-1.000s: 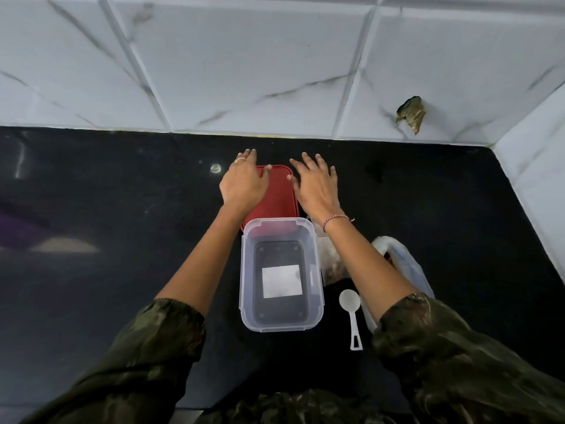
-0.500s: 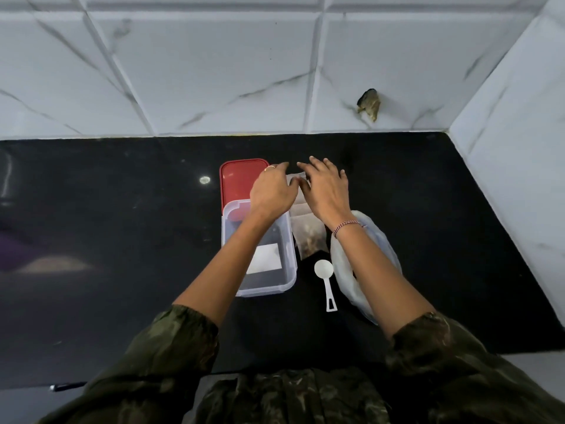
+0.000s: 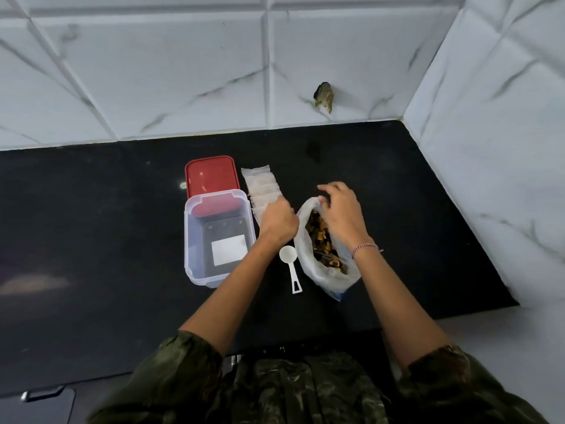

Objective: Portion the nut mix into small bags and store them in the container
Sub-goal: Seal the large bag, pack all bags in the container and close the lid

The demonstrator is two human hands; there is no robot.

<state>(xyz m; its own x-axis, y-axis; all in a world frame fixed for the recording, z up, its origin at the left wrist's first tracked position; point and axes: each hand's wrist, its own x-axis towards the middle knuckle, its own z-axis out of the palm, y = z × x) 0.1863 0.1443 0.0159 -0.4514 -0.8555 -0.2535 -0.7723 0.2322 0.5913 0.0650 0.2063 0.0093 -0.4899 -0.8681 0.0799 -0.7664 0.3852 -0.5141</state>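
Black and glossy, the stone desk (image 3: 107,224) is carrying everything in the middle of the frame. A clear rectangular plastic container (image 3: 190,255) is sitting open left of centre, a white label showing through its base. Its far end is overlapping a flat red plastic lid (image 3: 211,175) lying just above it in the picture. Just right of the lid, a stack of small clear bags (image 3: 260,183) is lying flat, fanned down toward the left hand (image 3: 278,223).

Right of centre, a large white plastic bag (image 3: 327,278) is lying on the desk with its mouth pointing up the frame, and the brown nut mix (image 3: 321,243) is showing inside it. The right hand (image 3: 344,217) is reaching over the mouth, fingers curled and pinching the upper rim. The left hand is bunched into a fist against the mouth's left edge, covering the lower end of the small bags. Its fingertips are hidden, so whether it is gripping any plastic cannot be told.

Between the container and the big bag a white plastic measuring scoop (image 3: 288,255) is lying with its bowl toward the top of the frame — neither hand is touching it. A thin pink bracelet (image 3: 365,246) is circling the right wrist, and camouflage sleeves (image 3: 171,377) are filling the lower edge. White marble-veined wall tiles (image 3: 183,71) are rising behind the desk.
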